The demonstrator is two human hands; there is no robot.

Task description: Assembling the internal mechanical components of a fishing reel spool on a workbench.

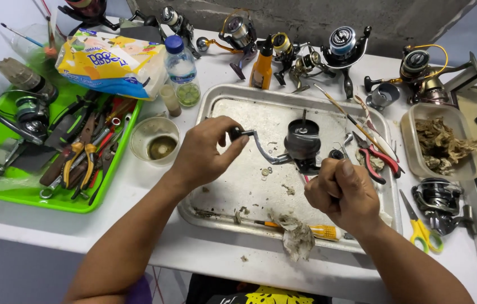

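A dark spinning fishing reel [302,142] stands over a metal tray [221,101] in the middle of the white table. My left hand [204,152] pinches the black knob of the reel's bent silver crank handle [264,152]. My right hand [342,191] is closed in a fist around the reel's foot, just below and right of the reel body, hiding it. Small washers and bits of dirty grease lie on the tray between my hands. A soiled rag [297,239] and a yellow tube [323,231] rest on the tray's near rim.
A green tray [30,197] of pliers and tools sits left, with a small glass bowl [155,141], water bottle [182,70] and tissue pack [112,62] beside it. Several reels line the back edge. Red pliers [376,160], yellow scissors [421,228], a plastic tub [438,141] and another reel [438,200] lie right.
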